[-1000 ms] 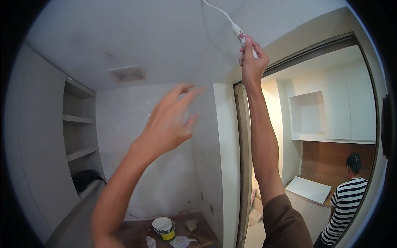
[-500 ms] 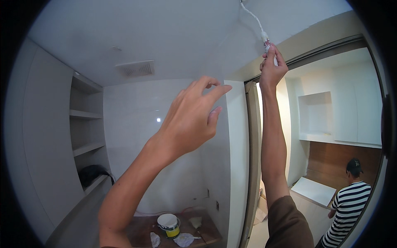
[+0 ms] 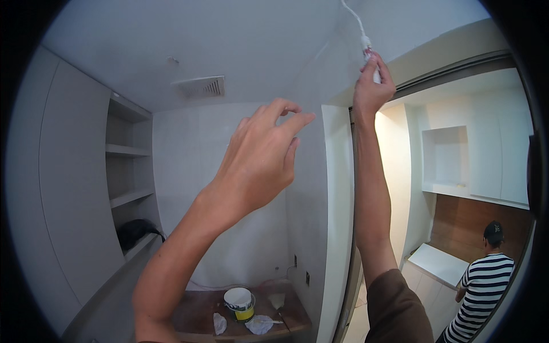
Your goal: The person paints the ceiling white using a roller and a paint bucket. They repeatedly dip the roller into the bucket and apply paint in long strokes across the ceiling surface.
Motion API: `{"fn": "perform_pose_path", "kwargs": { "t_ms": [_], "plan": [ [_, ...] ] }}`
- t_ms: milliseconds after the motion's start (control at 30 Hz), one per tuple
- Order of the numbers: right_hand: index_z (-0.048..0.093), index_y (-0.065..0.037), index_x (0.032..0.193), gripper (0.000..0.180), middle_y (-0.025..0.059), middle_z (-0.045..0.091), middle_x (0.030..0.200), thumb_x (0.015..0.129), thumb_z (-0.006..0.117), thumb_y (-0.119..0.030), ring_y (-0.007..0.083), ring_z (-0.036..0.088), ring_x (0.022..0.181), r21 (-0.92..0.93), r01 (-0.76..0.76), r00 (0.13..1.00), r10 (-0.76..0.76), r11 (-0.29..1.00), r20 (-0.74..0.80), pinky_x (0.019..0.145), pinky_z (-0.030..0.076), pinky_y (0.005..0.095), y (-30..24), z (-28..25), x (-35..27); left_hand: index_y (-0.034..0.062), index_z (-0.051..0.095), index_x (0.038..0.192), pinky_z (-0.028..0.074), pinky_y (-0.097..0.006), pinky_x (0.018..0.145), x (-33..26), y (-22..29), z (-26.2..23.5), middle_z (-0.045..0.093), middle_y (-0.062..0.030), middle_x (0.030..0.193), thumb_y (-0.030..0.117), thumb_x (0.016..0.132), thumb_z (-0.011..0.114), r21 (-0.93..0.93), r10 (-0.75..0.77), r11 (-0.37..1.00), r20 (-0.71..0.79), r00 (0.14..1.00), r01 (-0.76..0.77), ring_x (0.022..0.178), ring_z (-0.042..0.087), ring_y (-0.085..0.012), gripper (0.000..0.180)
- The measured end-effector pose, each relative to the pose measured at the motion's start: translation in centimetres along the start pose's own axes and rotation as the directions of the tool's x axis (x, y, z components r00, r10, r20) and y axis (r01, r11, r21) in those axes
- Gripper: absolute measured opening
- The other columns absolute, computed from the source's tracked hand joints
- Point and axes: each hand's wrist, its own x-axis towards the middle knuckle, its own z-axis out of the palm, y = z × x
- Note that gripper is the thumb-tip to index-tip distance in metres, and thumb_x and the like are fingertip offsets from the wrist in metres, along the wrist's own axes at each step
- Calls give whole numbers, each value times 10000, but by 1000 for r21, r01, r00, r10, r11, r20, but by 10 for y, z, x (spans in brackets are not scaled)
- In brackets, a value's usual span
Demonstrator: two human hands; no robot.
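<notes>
My right hand (image 3: pixel 374 86) is raised high, closed around a white fitting (image 3: pixel 366 51) with reddish patches. Its exact kind does not show. A thin white cord (image 3: pixel 355 20) runs from the top of this fitting up past the picture's upper edge. Below and left of it, my left hand (image 3: pixel 260 151) is held up in the air, loosely bent. Its thumb and fingers are apart, with nothing in them.
A doorway with a dark frame (image 3: pixel 457 68) opens at the right; a person in a striped shirt (image 3: pixel 483 291) is beyond it. Shelves (image 3: pixel 130 151) line the left. Low ahead, a brown surface (image 3: pixel 197 314) bears a white bucket (image 3: pixel 239 298) and a brush (image 3: pixel 277 301).
The view has shifted a little, so the room's background sits further right. My right hand still grips the fitting. My left hand stays raised and empty, its thumb slightly nearer the fingers.
</notes>
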Motion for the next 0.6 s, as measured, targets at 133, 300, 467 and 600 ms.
{"fn": "perform_pose_path", "kwargs": {
  "t_ms": [133, 300, 467, 600],
  "plan": [
    [732, 16, 1155, 302, 47, 672, 806, 997, 641, -225, 85, 572, 688, 53, 140, 990, -140, 989, -12, 603, 462, 259, -9, 7, -12, 56, 639, 1270, 502, -419, 930, -5, 9, 2, 600, -142, 1236, -60, 890, 599, -21, -18, 1000, 20, 1000, 19, 1103, 605, -355, 399],
    [719, 55, 1150, 293, 109, 752, 942, 987, 633, -174, 114, 630, 725, -61, 28, 999, -31, 998, -45, 677, 513, 266, -7, -13, -1, 55, 644, 1262, 498, -411, 935, -16, -1, -11, 602, -131, 1236, -67, 890, 599, 19, -68, 998, 58, 996, 67, 1113, 603, -342, 395],
    [713, 58, 1161, 304, 130, 764, 971, 984, 631, -175, 167, 692, 810, -43, 80, 995, -82, 996, -56, 752, 531, 286, -3, -6, -2, 49, 646, 1252, 498, -417, 935, -18, -3, -14, 602, -126, 1244, -60, 893, 598, 73, -66, 995, 63, 996, 62, 1114, 603, -343, 378],
    [717, 44, 1172, 313, 91, 732, 898, 986, 639, -195, 130, 629, 741, -4, 146, 989, -146, 989, -32, 691, 504, 273, -11, 25, -27, 47, 647, 1248, 500, -426, 918, -24, 3, -20, 605, -134, 1238, -52, 890, 602, 111, -66, 992, 41, 997, 61, 1086, 610, -353, 374]
  ]
}}
